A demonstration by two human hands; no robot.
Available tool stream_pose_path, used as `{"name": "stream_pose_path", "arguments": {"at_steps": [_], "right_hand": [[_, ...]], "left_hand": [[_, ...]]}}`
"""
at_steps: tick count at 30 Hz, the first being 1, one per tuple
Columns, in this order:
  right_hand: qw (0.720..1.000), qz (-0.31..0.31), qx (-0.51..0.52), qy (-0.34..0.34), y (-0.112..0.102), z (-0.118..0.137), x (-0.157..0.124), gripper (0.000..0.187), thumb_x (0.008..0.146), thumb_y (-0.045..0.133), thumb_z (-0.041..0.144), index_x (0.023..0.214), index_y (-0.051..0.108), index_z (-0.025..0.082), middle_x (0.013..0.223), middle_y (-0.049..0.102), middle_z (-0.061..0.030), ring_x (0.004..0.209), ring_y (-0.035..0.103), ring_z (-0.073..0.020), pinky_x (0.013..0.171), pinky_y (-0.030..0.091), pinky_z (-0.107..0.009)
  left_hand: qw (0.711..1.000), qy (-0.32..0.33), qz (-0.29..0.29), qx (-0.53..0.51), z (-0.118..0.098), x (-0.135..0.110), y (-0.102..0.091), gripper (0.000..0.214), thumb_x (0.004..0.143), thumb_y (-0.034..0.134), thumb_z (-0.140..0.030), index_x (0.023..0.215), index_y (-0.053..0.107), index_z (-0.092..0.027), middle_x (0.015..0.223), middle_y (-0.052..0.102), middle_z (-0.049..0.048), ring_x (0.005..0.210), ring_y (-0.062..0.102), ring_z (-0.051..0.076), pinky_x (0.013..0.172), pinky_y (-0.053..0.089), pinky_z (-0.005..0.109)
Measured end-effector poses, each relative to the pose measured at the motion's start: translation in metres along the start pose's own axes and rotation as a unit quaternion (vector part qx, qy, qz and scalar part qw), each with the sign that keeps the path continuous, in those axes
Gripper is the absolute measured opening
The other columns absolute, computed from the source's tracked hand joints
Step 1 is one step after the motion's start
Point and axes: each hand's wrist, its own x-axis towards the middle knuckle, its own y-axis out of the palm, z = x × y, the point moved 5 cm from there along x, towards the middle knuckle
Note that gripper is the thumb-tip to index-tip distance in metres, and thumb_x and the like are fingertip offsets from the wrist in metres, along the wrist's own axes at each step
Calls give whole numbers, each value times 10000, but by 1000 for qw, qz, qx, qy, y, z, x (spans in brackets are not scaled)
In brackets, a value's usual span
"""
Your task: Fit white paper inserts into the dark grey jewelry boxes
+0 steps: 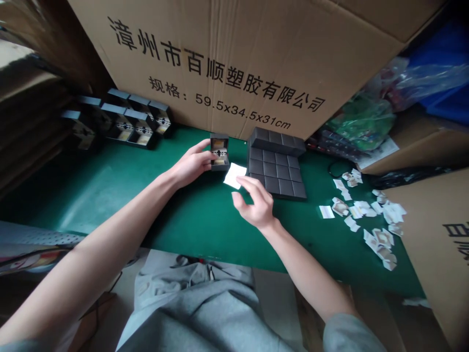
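Left hand: the left hand (190, 164) reaches in from the left and grips the small open box (220, 151), thumb on its near side and fingers curled round its left wall.
Small open box: dark, lid raised, pale lining showing; it sits at the back of the green mat (176, 215), just left of the stack of closed boxes (277, 168).
Right hand: the right hand (256, 203) is palm down, its fingers loosely bent and slightly spread; the forefinger tip meets the white slip (233, 175), the thumb is held apart below it. Whether the slip is pinched or only touched cannot be told.
White slip: tilted, between the small open box and the right hand.
Open boxes: a row of open boxes (128, 122) stands far left, well apart.
Paper scraps: loose paper scraps (366, 215) lie scattered on the mat to the right.
Carton: 1 large printed carton (238, 58) stands behind everything.
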Motion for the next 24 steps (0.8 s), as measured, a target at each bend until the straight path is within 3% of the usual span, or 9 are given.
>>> {"name": "stream_pose_path", "arguments": {"at_steps": [6,11,18,24], "right_hand": [[999,-46,-2,23,-6,-10,8,300,1014,544,208,1282,675,235,1131,799,-105,1066,786,-249,906,692,-395],[999,-25,-7,31,-4,-12,6,306,1002,550,240,1286,662,238,1164,798,-99,1088,784,-254,924,692,-411],[1000,-12,19,-2,-8,1,10,373,959,586,208,1328,640,226,1182,798,-96,1110,779,-259,951,687,-422],[997,41,72,-5,1,4,6,446,935,591,180,1379,627,201,1262,769,-124,1177,748,-264,1023,649,-442]], "left_hand": [[998,-15,60,8,2,-2,5,537,735,726,-207,1271,688,-199,1164,776,87,1053,737,250,999,572,440],[991,-53,124,5,4,-9,15,622,674,717,-172,1292,692,-240,1204,771,69,1066,735,281,962,581,434],[976,-63,207,20,4,-21,27,539,742,790,-178,1268,721,-270,1153,771,50,1028,721,223,942,579,355],[971,-56,221,72,0,-27,31,664,721,848,-213,1363,679,-240,1137,749,69,1030,723,249,923,600,389]]}}
